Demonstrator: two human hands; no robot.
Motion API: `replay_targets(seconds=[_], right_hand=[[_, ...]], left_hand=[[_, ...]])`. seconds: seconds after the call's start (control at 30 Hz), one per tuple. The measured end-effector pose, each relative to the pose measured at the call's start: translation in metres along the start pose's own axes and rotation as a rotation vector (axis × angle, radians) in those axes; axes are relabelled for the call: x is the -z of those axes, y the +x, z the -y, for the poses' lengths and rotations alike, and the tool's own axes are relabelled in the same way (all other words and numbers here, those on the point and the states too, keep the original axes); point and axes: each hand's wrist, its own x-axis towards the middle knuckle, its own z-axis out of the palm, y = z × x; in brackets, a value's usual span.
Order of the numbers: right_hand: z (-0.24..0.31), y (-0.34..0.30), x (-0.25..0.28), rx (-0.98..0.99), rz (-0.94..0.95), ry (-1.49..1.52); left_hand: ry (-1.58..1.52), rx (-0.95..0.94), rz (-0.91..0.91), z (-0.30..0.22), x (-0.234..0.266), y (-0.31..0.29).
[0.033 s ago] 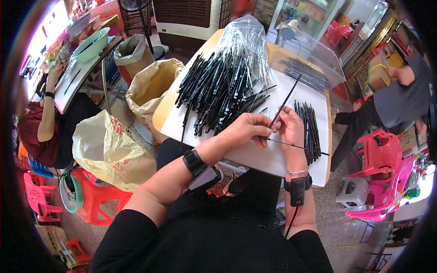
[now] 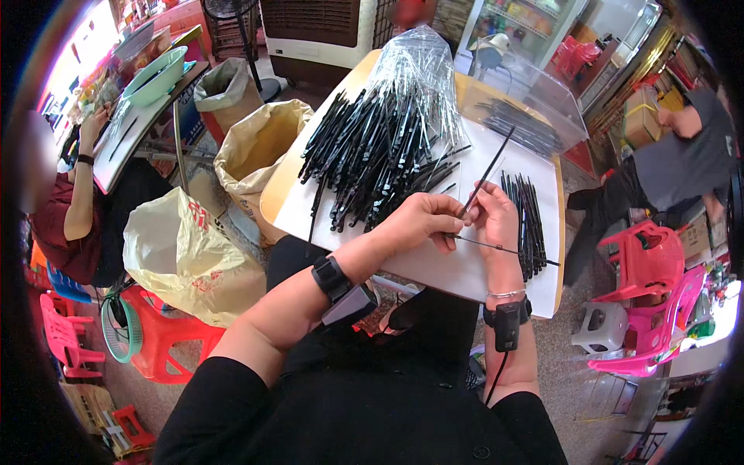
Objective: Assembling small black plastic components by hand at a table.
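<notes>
Over the near edge of the table, my left hand [image 2: 422, 223] and my right hand [image 2: 494, 215] are both closed at one thin black rod [image 2: 498, 155], which slants up and away to the right. A second thin black rod [image 2: 542, 260] runs from beneath my left fingers across my right wrist; its far end sticks out to the right. Left of my hands lies a large heap of black rods [image 2: 353, 163], its far part inside a clear plastic bag [image 2: 411, 66]. A smaller row of black rods [image 2: 528, 221] lies just right of my right hand.
The white-topped table [image 2: 291, 213] also bears a clear plastic box [image 2: 562, 108] with dark rods by it. Open sacks [image 2: 256, 147] and a yellowish plastic bag [image 2: 194, 256] stand at left. One person [image 2: 70, 209] sits at left; another [image 2: 682, 167] bends at right, near pink chairs [image 2: 647, 260].
My hands and the rods have barely moved. The person at right has shifted slightly, arm and torso in a different position; the person at left has moved a little.
</notes>
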Motion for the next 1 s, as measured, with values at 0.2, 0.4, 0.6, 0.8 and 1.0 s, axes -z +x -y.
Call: replay_targets(seconds=[0.2, 0.4, 0.6, 0.8, 1.0], right_hand=[[-0.0028, 0.0025, 0.0051, 0.015, -0.078, 0.109], [-0.0012, 0.0037, 0.0078, -0.002, -0.087, 0.190], [0.0017, 0.0016, 0.0042, -0.061, -0.036, 0.141], [-0.0007, 0.0025, 0.0057, -0.111, -0.021, 0.113], [-0.0011, 0.0005, 0.0043, -0.093, -0.024, 0.087]], left_hand=[[-0.123, -0.104, -0.016, 0.0090, 0.0023, 0.0031], [-0.235, -0.059, -0.029, 0.0070, 0.0030, 0.0035], [-0.235, -0.051, -0.002, 0.0079, 0.0041, 0.0035], [-0.197, -0.057, 0.009, 0.0006, -0.0006, 0.0008], [-0.153, -0.056, 0.006, 0.0013, -0.0001, 0.0009]])
